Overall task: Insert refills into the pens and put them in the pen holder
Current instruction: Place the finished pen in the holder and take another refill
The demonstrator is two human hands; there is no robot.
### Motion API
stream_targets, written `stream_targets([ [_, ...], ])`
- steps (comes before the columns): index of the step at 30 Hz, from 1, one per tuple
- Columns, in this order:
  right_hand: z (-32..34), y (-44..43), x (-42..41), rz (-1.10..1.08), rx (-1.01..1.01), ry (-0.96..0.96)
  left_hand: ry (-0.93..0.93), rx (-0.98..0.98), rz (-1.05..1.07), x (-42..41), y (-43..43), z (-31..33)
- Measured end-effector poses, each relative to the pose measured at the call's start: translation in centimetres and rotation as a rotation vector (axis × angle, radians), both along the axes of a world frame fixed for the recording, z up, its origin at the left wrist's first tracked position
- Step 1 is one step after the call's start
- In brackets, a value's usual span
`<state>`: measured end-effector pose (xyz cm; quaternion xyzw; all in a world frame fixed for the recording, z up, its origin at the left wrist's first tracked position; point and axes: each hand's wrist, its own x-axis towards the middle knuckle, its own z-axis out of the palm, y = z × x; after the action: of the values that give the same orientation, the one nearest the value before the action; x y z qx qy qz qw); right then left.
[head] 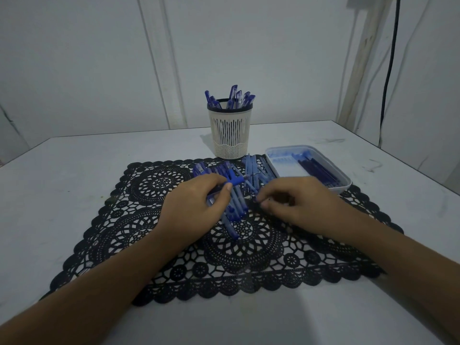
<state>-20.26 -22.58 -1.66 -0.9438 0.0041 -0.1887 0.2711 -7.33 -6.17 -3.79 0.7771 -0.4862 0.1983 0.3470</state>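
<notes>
A pale table (pixel 74 175) carries a black lace mat (pixel 174 265) across its middle, and everything for the job sits on or just past the mat's far edge. At the mat's far right corner lies a shallow white tray (pixel 346 181) with dark refills (pixel 316 168) in it; behind the far edge stands a slotted pen holder (pixel 230 135), already part filled with finished pens (pixel 235 97). A loose heap of blue pens (pixel 251 170) spreads over the mat's far middle. The left hand (pixel 196 207) is closed around one pen (pixel 231 181), whose long axis runs up and to the right so that its tip points across toward the other hand. The right hand (pixel 296 200) rests low on the mat, fingers pinched together at something small and dark; what it grips I cannot tell. The held pen's tip lies just up and left of that pinch, so the right hand seems the one to bring its piece to the pen.
</notes>
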Motion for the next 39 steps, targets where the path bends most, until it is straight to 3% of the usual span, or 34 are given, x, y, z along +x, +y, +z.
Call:
stream_targets([
  [2, 0.1, -0.3, 0.1, -0.088, 0.199, -0.083, -0.014, 0.012, -0.017, -0.1, 0.1, 0.0],
  [5, 0.2, -0.6, 0.2, -0.155, 0.285, -0.196, -0.039, 0.036, -0.022, -0.2, 0.1, -0.1],
  [20, 0.1, 0.6, 0.0, -0.122, 0.151, -0.115, -0.160, 0.082, -0.152, -0.1, 0.1, -0.2],
  [25, 0.4, 0.3, -0.2, -0.032, 0.216, -0.085, -0.113, 0.051, -0.182, 0.0, 0.1, -0.2],
  [39, 0.3, 0.2, -0.2, -0.030, 0.101, -0.067, -0.122, 0.063, -0.190, 0.0, 0.0, -0.3],
])
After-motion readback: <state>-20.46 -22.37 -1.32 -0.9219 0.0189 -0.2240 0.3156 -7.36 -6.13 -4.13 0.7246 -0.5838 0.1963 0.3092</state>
